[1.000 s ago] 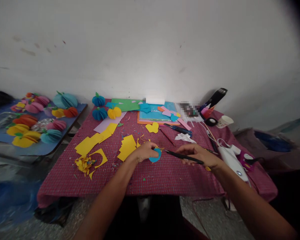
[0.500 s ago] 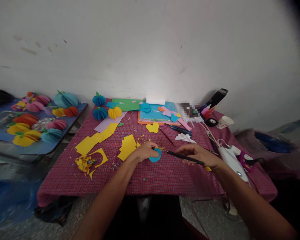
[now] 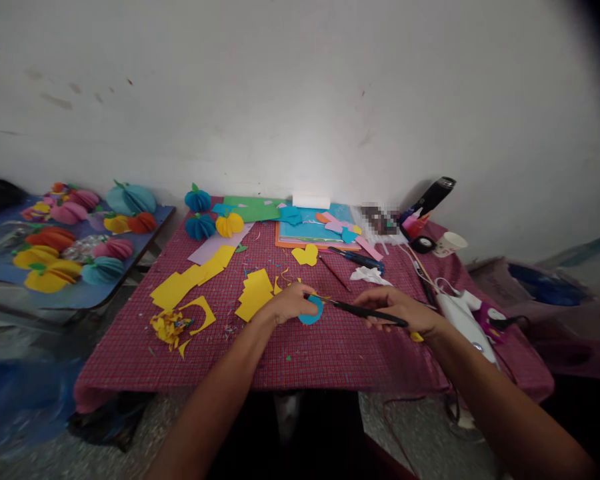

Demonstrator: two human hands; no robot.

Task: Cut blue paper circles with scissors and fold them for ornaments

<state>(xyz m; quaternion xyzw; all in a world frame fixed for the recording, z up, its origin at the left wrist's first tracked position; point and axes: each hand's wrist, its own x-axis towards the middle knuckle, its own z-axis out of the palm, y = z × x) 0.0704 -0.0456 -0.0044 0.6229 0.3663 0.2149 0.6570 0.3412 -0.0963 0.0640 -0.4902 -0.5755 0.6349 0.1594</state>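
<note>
My left hand pinches a round blue paper disc above the tablecloth, and a small yellow paper strip shows at its fingertips. From the right, my right hand grips black-handled scissors, seen nearly edge-on. Their thin metal tip points at the strip and the disc. Whether the blades are apart is too small to tell. Left of my left hand lies a stack of yellow paper squares. Cut yellow scraps lie further left, beside a yellow offcut with a curved hole.
Yellow heart-like cutouts, a dark red pencil, a blue-black tool and crumpled white tissue lie beyond my hands. A paper cup, black bottle and white power strip stand right. Paper pumpkins fill a blue table.
My right hand and the scissors have barely shifted. The yellow strip at the tip looks slightly thinner and lower. The disc stays in my left hand.
</note>
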